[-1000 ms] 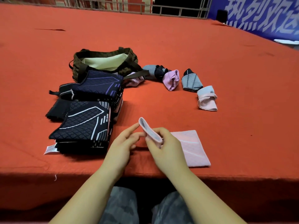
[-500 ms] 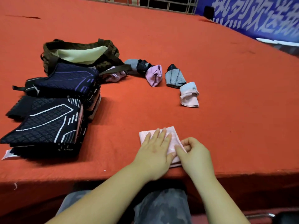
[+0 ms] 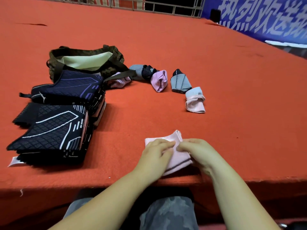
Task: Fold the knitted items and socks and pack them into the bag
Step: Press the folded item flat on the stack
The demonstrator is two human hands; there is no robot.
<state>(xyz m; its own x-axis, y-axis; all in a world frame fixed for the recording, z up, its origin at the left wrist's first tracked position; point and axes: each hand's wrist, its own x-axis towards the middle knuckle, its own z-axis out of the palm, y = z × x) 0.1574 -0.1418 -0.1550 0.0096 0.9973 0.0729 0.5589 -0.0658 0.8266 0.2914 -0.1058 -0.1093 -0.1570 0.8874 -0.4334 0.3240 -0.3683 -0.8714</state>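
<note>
Left hand (image 3: 155, 156) and right hand (image 3: 196, 152) both pinching soft ribbed pink sock (image 3: 179, 157) on felt-like red surface (image 3: 232, 97), near edge.

a broad table (image 3: 166, 39) draped in orange-red felt fills the view. past its far edge runs a metal railing (image 3: 172, 9); a blue banner (image 3: 265, 17) with white characters hangs at the far right corner.

Matt red felt-like cloth covers the desk (image 3: 216, 67); ribbed pink knit sock (image 3: 178, 159); patterned dark knitted items (image 3: 49, 130); camouflage fabric bag (image 3: 109, 70).
</note>
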